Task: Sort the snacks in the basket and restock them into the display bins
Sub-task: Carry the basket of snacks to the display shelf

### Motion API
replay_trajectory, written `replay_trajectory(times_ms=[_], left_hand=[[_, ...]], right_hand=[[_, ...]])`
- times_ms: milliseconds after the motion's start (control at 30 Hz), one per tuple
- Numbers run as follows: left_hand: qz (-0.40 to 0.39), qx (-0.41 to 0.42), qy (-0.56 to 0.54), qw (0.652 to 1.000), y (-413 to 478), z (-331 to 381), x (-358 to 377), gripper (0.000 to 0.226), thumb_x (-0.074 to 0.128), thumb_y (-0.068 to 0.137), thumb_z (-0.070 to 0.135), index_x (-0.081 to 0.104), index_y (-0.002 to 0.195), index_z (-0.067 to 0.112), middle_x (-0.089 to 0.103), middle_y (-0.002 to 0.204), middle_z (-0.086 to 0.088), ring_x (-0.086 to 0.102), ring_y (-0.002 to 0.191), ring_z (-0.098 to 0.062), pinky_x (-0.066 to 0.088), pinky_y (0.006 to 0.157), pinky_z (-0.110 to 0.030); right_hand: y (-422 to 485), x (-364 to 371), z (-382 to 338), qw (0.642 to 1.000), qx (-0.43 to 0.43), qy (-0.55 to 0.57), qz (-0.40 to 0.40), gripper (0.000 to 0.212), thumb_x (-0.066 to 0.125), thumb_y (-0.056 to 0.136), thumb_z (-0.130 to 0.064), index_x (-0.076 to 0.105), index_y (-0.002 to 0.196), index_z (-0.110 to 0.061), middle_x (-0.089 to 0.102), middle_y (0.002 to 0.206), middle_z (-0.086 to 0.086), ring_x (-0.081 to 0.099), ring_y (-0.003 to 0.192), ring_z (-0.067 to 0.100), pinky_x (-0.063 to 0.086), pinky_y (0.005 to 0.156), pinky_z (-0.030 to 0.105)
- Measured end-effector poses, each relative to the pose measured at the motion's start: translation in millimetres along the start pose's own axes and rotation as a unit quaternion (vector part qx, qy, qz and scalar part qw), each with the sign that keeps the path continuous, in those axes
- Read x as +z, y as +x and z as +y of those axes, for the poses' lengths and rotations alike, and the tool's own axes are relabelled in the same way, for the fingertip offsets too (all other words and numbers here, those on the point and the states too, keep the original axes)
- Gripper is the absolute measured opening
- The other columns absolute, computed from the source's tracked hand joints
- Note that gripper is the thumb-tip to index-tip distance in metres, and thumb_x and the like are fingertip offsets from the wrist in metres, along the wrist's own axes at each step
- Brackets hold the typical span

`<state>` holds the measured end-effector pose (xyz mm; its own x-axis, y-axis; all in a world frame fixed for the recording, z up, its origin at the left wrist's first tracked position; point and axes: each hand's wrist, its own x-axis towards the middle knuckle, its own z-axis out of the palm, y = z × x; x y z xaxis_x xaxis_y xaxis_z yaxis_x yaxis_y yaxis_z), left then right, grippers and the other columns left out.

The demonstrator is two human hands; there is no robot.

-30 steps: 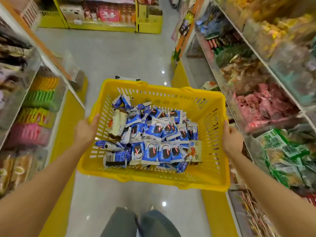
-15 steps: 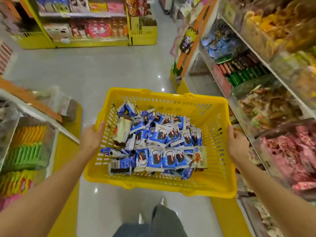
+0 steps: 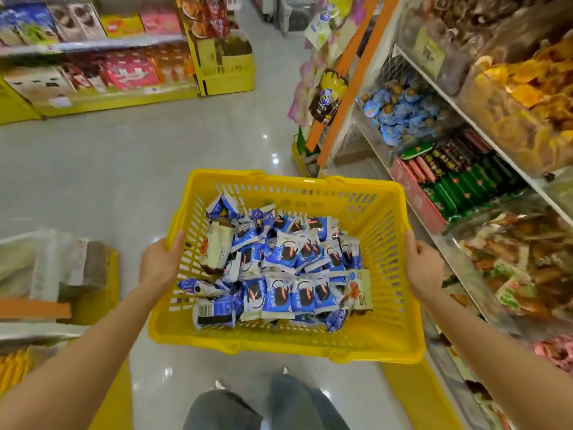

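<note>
I carry a yellow plastic basket (image 3: 381,308) in front of me at waist height. My left hand (image 3: 159,263) grips its left rim and my right hand (image 3: 424,268) grips its right rim. Inside lie several blue-and-white cookie snack packs (image 3: 288,274), a cream-coloured wrapper (image 3: 217,248) at the left and a beige pack (image 3: 359,290) at the right. To my right stand clear display bins: one of blue round snacks (image 3: 403,116), one of green and red bars (image 3: 462,178), one of mixed brown snacks (image 3: 521,262).
Grey shiny floor (image 3: 124,169) stretches ahead. A yellow shelf unit with boxed goods (image 3: 102,69) stands at the far left. A yellow shelf end with clear bins (image 3: 52,274) is close on my left. My legs (image 3: 266,405) show below the basket.
I have walked forward along the aisle with the basket; the right-hand bins have slid past and the view has swung toward the far shelves. Both hands keep the same grip.
</note>
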<state>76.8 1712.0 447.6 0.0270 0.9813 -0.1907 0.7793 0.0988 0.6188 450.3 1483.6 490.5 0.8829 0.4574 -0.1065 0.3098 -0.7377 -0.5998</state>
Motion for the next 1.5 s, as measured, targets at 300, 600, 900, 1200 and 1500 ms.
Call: replay_trajectory(times_ms=[300,600,900,1200,1500], left_hand=[[-0.097,0.049,0.040,0.993,161,18,2,0.058,0.038,0.092,0.054,0.060,0.078,0.003,0.062,0.074,-0.016,0.058,0.072,-0.033,0.047,0.069,-0.041],[-0.187,0.180,0.117,0.959,265,72,44,0.057,0.036,0.094,0.049,0.058,0.070,0.002,0.059,0.068,-0.017,0.056,0.067,-0.032,0.040,0.063,-0.034],[-0.253,0.239,0.189,0.918,303,148,108,0.054,0.032,0.093,0.052,0.053,0.063,0.012,0.056,0.064,-0.011,0.052,0.065,-0.028,0.037,0.063,-0.033],[-0.288,0.287,0.210,0.889,353,192,158,0.065,0.028,0.089,0.056,0.063,0.078,0.002,0.064,0.083,-0.023,0.055,0.076,-0.033,0.041,0.073,-0.038],[-0.331,0.291,0.216,0.871,431,192,222,0.060,0.032,0.096,0.046,0.065,0.090,-0.005,0.063,0.095,-0.032,0.058,0.094,-0.045,0.042,0.082,-0.042]], right_hand=[[15,77,-48,0.992,0.118,-0.006,0.040,0.055,0.033,0.097,-0.048,0.037,0.058,-0.010,0.042,0.055,0.009,0.041,0.055,0.024,0.021,0.048,0.032],[-3,129,-50,0.961,0.251,0.056,0.099,0.055,0.033,0.097,-0.048,0.034,0.057,-0.010,0.040,0.056,0.011,0.041,0.059,0.024,0.024,0.051,0.034],[25,136,-33,0.932,0.336,0.080,0.112,0.053,0.030,0.097,-0.050,0.045,0.062,-0.012,0.048,0.060,0.007,0.045,0.060,0.023,0.028,0.051,0.032],[52,156,-38,0.904,0.382,0.108,0.159,0.051,0.032,0.098,-0.045,0.056,0.076,-0.006,0.052,0.063,0.003,0.047,0.059,0.015,0.032,0.050,0.026],[75,229,-60,0.873,0.417,0.109,0.229,0.053,0.036,0.097,-0.047,0.056,0.073,-0.003,0.058,0.069,0.014,0.053,0.065,0.027,0.038,0.056,0.033]])
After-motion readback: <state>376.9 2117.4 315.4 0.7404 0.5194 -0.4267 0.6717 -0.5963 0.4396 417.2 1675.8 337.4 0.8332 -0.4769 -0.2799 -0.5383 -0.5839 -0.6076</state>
